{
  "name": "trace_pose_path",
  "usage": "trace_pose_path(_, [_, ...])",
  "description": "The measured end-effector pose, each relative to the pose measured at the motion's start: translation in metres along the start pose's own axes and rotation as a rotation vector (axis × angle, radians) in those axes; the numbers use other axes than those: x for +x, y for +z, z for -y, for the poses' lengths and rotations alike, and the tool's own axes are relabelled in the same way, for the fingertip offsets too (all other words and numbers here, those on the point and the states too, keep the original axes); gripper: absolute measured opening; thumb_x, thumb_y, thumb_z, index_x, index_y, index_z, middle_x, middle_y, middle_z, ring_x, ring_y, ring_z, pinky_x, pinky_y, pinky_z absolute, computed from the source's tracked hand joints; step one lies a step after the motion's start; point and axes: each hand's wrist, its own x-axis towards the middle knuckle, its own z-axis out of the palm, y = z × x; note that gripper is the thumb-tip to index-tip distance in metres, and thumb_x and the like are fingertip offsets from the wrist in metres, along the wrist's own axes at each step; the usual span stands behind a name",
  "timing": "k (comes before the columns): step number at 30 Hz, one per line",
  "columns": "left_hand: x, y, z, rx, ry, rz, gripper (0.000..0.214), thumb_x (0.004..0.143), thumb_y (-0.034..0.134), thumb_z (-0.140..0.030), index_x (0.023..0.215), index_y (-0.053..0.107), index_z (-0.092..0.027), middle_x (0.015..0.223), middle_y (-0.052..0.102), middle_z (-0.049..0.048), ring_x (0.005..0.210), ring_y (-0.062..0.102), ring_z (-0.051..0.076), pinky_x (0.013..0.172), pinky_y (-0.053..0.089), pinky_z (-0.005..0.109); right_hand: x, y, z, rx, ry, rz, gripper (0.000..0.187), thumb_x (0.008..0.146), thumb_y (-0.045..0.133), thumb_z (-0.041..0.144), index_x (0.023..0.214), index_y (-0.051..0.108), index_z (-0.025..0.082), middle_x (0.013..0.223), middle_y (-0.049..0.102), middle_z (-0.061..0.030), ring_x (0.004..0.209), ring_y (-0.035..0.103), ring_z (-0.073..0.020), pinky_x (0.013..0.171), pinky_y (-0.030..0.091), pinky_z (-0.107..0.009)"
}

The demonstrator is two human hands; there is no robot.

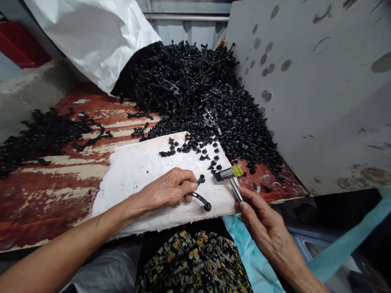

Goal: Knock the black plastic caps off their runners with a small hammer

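Observation:
My left hand (171,189) rests on a white board (137,171), fingers curled around a curved black plastic strip (201,200) with a round end; a small black ring piece (200,179) sits by its fingertips. My right hand (264,224) grips the metal handle of a small hammer (227,175) with a yellow-tipped head, which hovers just right of the strip. Several loose black caps (195,147) lie on the board's far side.
A big heap of black plastic parts (198,89) fills the back, against a grey panel (305,93) on the right. A smaller heap of black strips (42,136) lies at the left on the worn red tabletop (45,191). A white sack (91,36) hangs behind.

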Motion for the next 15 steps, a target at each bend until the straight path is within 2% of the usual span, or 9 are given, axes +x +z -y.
trace_pose_path(6, [-0.0007,0.0001,-0.005,-0.036,-0.019,-0.003,0.023,0.082,0.051,-0.038,0.074,0.051,-0.017,0.057,0.056,-0.0044,0.041,0.039,0.003,0.038,0.023,0.016,0.0011,-0.0016,0.0014,0.01,-0.045,0.006,0.031,0.089,0.051,0.032,0.114,0.064,0.019,0.109,0.073,-0.0111,0.1,0.069,-0.0235,0.091,0.054,-0.035])
trace_pose_path(15, [-0.0018,0.0012,-0.0093,-0.049,-0.043,-0.012,0.023,0.08,0.052,-0.038,0.072,0.05,-0.017,0.056,0.055,-0.004,0.039,0.038,0.003,0.036,0.021,0.015,0.0018,0.0,-0.0004,-0.023,-0.107,0.002,0.031,0.091,0.049,0.031,0.114,0.063,0.016,0.11,0.074,-0.0122,0.099,0.071,-0.0206,0.088,0.055,-0.031])
